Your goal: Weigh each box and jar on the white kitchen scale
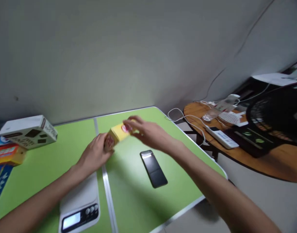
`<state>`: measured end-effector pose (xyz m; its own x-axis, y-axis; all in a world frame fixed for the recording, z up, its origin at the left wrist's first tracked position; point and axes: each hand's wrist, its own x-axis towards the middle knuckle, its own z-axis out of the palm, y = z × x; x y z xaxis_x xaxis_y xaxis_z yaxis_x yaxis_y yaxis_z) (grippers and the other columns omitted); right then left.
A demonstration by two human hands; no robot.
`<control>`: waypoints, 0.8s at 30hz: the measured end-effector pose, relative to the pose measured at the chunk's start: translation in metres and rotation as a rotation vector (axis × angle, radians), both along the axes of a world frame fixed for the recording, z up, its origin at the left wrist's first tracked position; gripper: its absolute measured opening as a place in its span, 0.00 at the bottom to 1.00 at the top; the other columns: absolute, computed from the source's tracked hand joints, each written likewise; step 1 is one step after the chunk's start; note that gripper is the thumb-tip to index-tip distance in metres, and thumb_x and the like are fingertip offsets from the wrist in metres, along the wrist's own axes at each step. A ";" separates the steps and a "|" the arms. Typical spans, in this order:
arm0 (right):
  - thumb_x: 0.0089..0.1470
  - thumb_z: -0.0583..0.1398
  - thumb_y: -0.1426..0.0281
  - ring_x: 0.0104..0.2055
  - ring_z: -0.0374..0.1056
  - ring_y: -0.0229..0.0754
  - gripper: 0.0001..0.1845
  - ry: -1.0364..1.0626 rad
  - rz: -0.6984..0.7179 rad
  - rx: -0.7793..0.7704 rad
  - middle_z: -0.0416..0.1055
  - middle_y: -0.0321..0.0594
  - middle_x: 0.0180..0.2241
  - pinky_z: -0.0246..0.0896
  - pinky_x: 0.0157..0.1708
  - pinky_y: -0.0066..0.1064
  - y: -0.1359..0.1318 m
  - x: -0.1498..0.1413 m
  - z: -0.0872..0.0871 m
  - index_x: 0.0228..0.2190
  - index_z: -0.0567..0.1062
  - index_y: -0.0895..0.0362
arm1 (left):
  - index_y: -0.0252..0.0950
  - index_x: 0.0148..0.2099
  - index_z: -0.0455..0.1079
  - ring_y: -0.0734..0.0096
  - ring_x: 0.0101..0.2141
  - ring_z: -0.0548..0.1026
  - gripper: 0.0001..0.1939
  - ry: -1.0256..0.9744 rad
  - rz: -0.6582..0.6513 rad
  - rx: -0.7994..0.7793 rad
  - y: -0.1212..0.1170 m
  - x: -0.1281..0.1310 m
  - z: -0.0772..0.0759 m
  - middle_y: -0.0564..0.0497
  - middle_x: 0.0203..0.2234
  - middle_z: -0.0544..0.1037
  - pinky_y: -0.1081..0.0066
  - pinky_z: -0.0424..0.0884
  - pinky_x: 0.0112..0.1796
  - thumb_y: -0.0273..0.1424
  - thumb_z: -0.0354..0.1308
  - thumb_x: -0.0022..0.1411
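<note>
One yellow box [119, 132] is held over the far middle of the desk [73, 139], the left hand [96, 150] gripping its left end, likely for steadiness; the right hand [146, 131] meets the other end, blur hiding whether it grips.

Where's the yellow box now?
Head view, near centre: the yellow box is between the left hand and right hand, left of and beyond the phone.

No wording can be read with certainty. Lettering on the white box [29, 132] and orange box [7, 154], left of frame, is blurred, as are the yellow box's [118, 132] red emblem, mid-frame, and the scale's [79, 195] lit display, lower left.
</note>
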<state>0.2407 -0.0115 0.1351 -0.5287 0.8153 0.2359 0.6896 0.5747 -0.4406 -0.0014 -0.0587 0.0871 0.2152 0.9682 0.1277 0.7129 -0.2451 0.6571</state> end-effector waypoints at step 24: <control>0.48 0.62 0.71 0.44 0.71 0.48 0.28 0.677 -0.618 -0.139 0.68 0.52 0.51 0.67 0.47 0.44 0.326 0.178 -0.247 0.51 0.64 0.60 | 0.32 0.57 0.57 0.57 0.57 0.64 0.27 -0.308 0.292 0.058 0.345 0.284 -0.172 0.36 0.55 0.62 0.63 0.58 0.56 0.18 0.59 0.56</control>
<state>0.4190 0.3142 -0.1119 0.2242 0.9506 0.2146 0.4259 0.1024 -0.8989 0.2823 0.2861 -0.0853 -0.1240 0.9721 0.1989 0.5305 -0.1045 0.8412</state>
